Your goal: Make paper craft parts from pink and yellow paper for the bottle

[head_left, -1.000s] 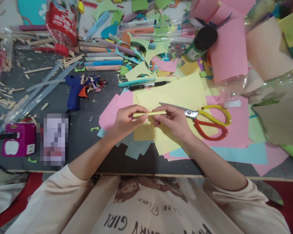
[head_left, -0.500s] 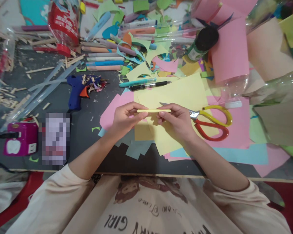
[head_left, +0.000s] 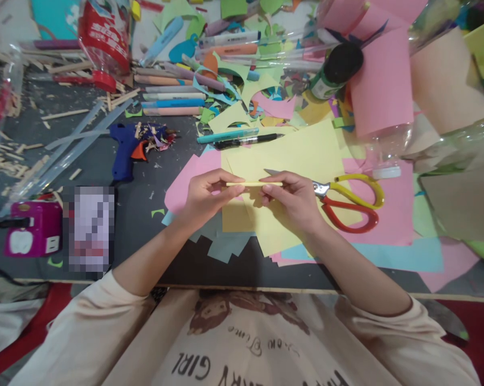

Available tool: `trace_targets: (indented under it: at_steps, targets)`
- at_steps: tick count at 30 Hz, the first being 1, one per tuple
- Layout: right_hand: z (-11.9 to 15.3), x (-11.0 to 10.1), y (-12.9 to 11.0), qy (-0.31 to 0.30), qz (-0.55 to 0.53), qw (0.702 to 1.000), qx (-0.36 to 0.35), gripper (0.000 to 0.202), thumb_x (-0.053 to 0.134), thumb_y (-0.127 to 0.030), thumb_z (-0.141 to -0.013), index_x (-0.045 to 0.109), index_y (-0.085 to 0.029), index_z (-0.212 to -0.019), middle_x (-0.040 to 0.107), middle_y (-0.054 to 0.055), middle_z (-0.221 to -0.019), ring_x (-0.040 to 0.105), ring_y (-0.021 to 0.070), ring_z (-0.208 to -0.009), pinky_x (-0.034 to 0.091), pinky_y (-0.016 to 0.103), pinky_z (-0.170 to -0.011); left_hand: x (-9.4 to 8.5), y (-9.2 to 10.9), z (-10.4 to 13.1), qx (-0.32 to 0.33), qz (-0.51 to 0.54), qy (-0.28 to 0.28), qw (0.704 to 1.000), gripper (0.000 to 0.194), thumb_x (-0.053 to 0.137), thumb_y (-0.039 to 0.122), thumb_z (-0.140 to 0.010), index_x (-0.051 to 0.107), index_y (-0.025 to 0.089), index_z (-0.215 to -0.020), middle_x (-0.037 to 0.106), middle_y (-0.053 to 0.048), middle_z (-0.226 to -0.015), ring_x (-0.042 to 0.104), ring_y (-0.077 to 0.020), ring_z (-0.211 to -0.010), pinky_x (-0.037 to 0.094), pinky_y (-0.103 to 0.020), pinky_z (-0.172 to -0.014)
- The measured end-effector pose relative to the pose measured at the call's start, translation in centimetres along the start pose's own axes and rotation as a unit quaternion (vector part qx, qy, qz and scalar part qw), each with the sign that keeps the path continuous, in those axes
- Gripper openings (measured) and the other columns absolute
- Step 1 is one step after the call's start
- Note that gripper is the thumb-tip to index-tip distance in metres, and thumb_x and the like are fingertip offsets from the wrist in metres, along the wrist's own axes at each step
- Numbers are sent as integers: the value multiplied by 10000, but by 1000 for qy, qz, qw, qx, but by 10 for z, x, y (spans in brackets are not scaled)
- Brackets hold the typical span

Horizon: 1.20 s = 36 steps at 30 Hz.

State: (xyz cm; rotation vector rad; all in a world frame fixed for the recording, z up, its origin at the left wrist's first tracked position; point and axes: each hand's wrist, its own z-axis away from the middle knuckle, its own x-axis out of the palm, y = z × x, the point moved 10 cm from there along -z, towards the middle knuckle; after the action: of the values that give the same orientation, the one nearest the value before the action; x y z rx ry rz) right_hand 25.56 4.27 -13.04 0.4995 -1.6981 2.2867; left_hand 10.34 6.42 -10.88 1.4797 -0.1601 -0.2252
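Note:
Between my hands is a thin, narrow roll of yellow paper (head_left: 253,184), held level. Its left end is pinched between the thumb and fingers of my left hand (head_left: 209,192). My right hand (head_left: 292,195) pinches the other end the same way. Both hands are above a sheet of yellow paper (head_left: 302,155) on the table. Scissors (head_left: 348,201) with one yellow and one red handle lie just right of my right hand, their blades partly hidden behind it. Pink paper (head_left: 191,179) lies under and beside my left hand.
A blue glue gun (head_left: 123,150) lies left of my hands, with glue sticks (head_left: 71,145) nearby. A purple box (head_left: 32,229) and a blurred phone-like rectangle (head_left: 91,228) are at the front left. Markers (head_left: 173,104), paper scraps and a dark-capped bottle (head_left: 336,69) crowd the back.
The yellow paper roll looks slightly thinner from this angle, perhaps turned a little between my fingers. Both hands stay in almost the same place.

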Motion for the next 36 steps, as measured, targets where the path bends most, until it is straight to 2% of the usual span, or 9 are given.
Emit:
trace_targets:
  at_steps: [4, 8, 14, 20, 23, 26, 28, 33, 36]
  targets:
    - [1, 1, -5, 1, 18, 1000, -15, 84, 827, -270, -700, 759, -230, -728, 694, -30, -591, 623, 88, -498, 536, 249, -513, 2, -1, 0, -2, -34, -24, 999, 309, 763, 481, -753, 750, 186, -842, 749, -52, -784, 639, -111, -575, 440, -187, -427]
    - [2, 3, -7, -3, 68, 998, -13, 113, 829, -294, -695, 754, -220, -736, 695, -27, -586, 620, 96, -508, 549, 269, -527, 9, 8, 2, 32, -73, -54, 995, 292, 721, 475, -803, 764, 194, -871, 771, -68, -877, 712, -157, -769, 532, -207, -591]
    - [3, 6, -3, -9, 86, 996, -6, 188, 839, -341, -680, 742, -197, -752, 716, -15, -633, 632, 91, -536, 551, 254, -540, 18, 12, 4, 51, -111, -84, 989, 306, 671, 480, -848, 769, 193, -886, 783, -63, -882, 729, -153, -787, 549, -191, -607]
    - [2, 6, -9, -18, 93, 995, -32, 181, 829, -342, -700, 734, -206, -771, 705, -16, -653, 642, 98, -558, 562, 259, -550, 12, 14, 2, 44, -111, -42, 992, 280, 701, 463, -814, 769, 192, -829, 778, -53, -840, 721, -154, -755, 554, -194, -590]
    - [1, 2, -12, -7, 62, 997, -34, 199, 834, -364, -692, 722, -213, -758, 682, -33, -610, 649, 103, -538, 580, 266, -553, 4, 13, 0, 33, -88, -10, 996, 222, 741, 414, -776, 759, 193, -791, 759, -31, -773, 660, -109, -578, 491, -169, -458]
    - [-2, -4, -12, 15, 34, 999, -31, 212, 847, -364, -675, 716, -215, -751, 684, -41, -596, 645, 98, -523, 599, 274, -573, -2, 5, -1, 4, -62, 10, 998, 191, 758, 377, -747, 756, 195, -805, 689, 14, -622, 502, -58, -362, 390, -169, -326]
    - [-3, -9, -13, 33, 18, 998, -41, 210, 853, -351, -669, 715, -213, -747, 695, -41, -599, 634, 90, -506, 599, 266, -562, -6, 1, -3, -9, -51, 21, 998, 170, 752, 347, -742, 753, 194, -817, 663, 29, -582, 461, -53, -317, 370, -176, -302]
    - [-6, -13, -15, 52, 13, 997, -52, 189, 847, -326, -677, 708, -210, -731, 696, -39, -593, 618, 88, -481, 593, 260, -527, -19, 12, -6, 40, -58, 88, 994, 119, 776, 288, -687, 738, 180, -720, 727, -11, -690, 660, -115, -575, 541, -199, -524]
    - [-5, -13, -16, 55, 20, 997, -55, 175, 838, -318, -691, 705, -211, -734, 698, -31, -603, 620, 93, -489, 596, 268, -529, -22, 13, -8, 51, -51, 101, 992, 113, 791, 275, -671, 742, 180, -709, 733, -12, -703, 679, -124, -633, 567, -216, -598]
